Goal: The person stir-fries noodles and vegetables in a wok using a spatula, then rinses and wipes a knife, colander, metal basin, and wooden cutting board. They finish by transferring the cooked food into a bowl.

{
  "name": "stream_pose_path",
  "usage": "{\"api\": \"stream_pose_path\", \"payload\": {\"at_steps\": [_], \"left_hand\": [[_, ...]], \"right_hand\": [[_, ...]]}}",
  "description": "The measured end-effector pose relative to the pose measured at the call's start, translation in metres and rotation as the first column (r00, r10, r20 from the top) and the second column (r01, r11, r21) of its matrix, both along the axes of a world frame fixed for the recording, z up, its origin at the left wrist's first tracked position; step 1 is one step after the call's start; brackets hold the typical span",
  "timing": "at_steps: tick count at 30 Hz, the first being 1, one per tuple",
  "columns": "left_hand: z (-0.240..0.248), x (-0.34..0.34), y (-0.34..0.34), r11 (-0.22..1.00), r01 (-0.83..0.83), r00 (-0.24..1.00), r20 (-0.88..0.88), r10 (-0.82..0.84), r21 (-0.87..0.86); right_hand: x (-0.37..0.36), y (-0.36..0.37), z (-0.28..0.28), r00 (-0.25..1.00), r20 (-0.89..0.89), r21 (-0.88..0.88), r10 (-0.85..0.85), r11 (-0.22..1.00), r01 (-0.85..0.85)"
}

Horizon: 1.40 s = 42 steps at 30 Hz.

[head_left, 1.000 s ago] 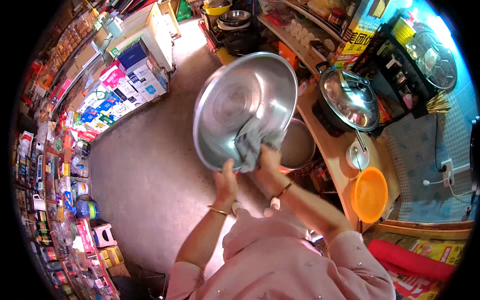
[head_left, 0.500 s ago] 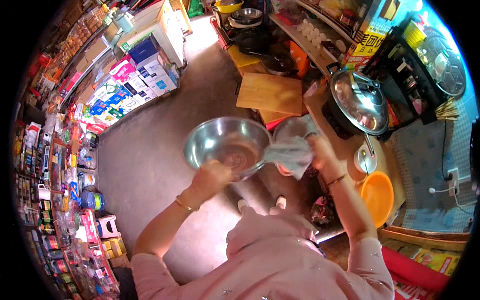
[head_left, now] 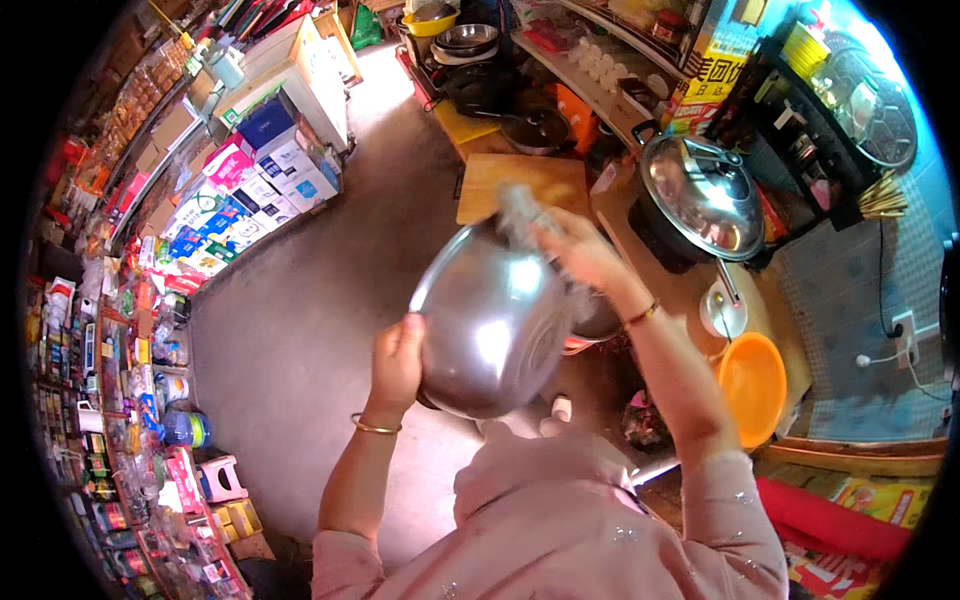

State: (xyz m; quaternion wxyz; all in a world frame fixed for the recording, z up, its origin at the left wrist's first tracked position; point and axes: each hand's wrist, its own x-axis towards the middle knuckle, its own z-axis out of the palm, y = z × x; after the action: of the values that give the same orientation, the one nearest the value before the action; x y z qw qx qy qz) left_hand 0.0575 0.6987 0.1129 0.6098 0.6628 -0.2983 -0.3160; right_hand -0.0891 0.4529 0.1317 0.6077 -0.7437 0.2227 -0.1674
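Note:
A shiny metal bowl (head_left: 490, 325) is tilted up in front of me, its outer side and base facing me. My left hand (head_left: 397, 362) grips its left rim, the thumb on the outside and the other fingers mostly hidden behind. In my right hand (head_left: 580, 252) is a grey cloth (head_left: 522, 215), bunched against the bowl's upper right rim. Both hands are raised above the floor, with a bangle on each wrist.
A wooden cutting board (head_left: 520, 185) lies beyond the bowl. Along the right counter stand a lidded wok (head_left: 700, 195), a small white bowl (head_left: 722, 310) and an orange basin (head_left: 752, 390). Stacked cartons (head_left: 265, 185) and crowded shelves (head_left: 110, 400) line the left.
The bowl has turned from showing its inside to showing its outer side. My right hand has moved left and farther up with the cloth, onto the bowl's rim.

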Motion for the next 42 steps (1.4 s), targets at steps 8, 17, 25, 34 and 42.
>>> {"api": "stream_pose_path", "payload": {"at_steps": [8, 17, 25, 34, 42], "left_hand": [[-0.009, -0.015, -0.014, 0.917, -0.355, 0.889, -0.370, 0.271, -0.182], [-0.011, -0.021, -0.052, 0.956, -0.249, 0.963, -0.143, 0.227, -0.153], [-0.026, -0.006, -0.061, 0.787, -0.190, 0.883, -0.452, -0.124, -0.588], [-0.012, 0.027, -0.016, 0.826, -0.238, 0.853, -0.517, -0.074, -0.510], [0.054, 0.042, -0.035, 0.699, 0.714, 0.385, 0.820, -0.423, 0.025]], "right_hand": [[0.003, 0.108, -0.029, 0.913, 0.384, -0.479, -0.139, 0.815, 0.326], [0.058, 0.038, 0.016, 0.978, 0.190, -0.651, -0.082, 0.735, 0.188], [0.029, 0.126, -0.003, 0.912, 0.379, -0.829, -0.156, 0.381, 0.410], [-0.048, 0.016, -0.003, 0.751, 0.494, 0.503, -0.439, 0.848, 0.165], [0.020, 0.069, 0.110, 0.843, -0.301, -0.790, 0.446, 0.379, -0.483]]}}
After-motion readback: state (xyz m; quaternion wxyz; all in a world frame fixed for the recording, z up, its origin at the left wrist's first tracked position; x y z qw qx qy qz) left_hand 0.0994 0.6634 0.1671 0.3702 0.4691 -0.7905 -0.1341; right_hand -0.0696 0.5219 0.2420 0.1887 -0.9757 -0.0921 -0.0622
